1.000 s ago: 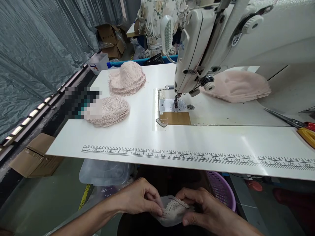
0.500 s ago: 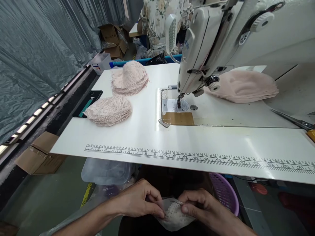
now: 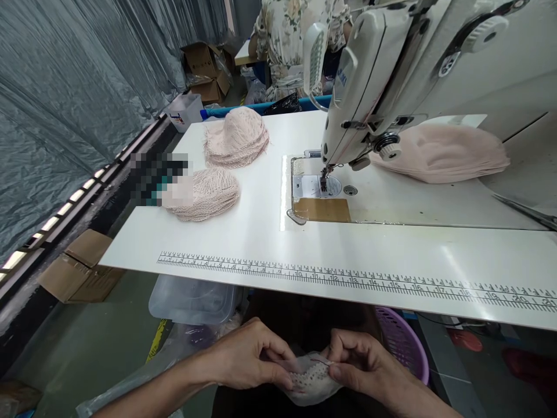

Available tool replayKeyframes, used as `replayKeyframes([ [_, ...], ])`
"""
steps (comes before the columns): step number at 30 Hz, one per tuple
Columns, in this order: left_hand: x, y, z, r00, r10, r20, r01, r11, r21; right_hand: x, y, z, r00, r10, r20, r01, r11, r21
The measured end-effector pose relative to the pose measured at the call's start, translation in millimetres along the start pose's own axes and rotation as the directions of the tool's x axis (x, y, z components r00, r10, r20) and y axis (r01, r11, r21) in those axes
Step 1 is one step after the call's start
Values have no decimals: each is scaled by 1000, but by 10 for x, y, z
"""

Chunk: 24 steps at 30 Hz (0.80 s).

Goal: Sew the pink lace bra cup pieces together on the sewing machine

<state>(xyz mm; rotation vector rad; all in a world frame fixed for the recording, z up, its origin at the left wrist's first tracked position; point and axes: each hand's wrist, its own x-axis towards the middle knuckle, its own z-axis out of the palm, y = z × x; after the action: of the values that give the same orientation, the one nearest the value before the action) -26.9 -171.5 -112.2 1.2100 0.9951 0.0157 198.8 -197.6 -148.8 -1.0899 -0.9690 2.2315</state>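
Note:
A small piece of sheer whitish fabric with a dotted, lace-like pattern (image 3: 311,383) hangs between my two hands, below the table's front edge. My left hand (image 3: 256,357) pinches its left side between thumb and fingers. At its upper right edge, my right hand (image 3: 359,363) is closed on it, thumb against the index finger. On the white table (image 3: 243,244) beyond are two stacks of pink lace pieces, one nearer (image 3: 209,194) and one farther back (image 3: 237,139). The sewing machine (image 3: 357,87) stands to their right, its needle area away from my hands.
Smooth pink pieces (image 3: 444,154) are stacked under the machine arm, with scissors (image 3: 526,212) at the right. Below the table are a clear plastic box (image 3: 194,299) and a purple basket (image 3: 404,342). A person in a floral garment (image 3: 289,40) is behind the table.
The view has shifted slightly, so the table and machine appear farther right. Both hands keep hold of the fabric, which now looks more folded, with its dotted pattern lying differently.

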Motion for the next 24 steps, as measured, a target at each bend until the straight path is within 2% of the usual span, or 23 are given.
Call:
replayKeyframes([
  [5, 0, -7, -5, 999, -9, -38, 10, 999, 46, -2, 34, 35, 995, -87, -45, 90, 994, 56],
  [11, 53, -41, -15, 999, -41, 26, 44, 993, -114, -4, 7, 62, 985, -113, -129, 122, 990, 67],
  [19, 68, -50, -3, 999, -15, 31, 21, 977, -213, 26, -1, 49, 986, -127, -113, 133, 990, 50],
  [24, 60, -45, -11, 1000, 14, 22, -10, 986, -164, 43, -37, 20, 995, -78, -66, 80, 996, 40],
])
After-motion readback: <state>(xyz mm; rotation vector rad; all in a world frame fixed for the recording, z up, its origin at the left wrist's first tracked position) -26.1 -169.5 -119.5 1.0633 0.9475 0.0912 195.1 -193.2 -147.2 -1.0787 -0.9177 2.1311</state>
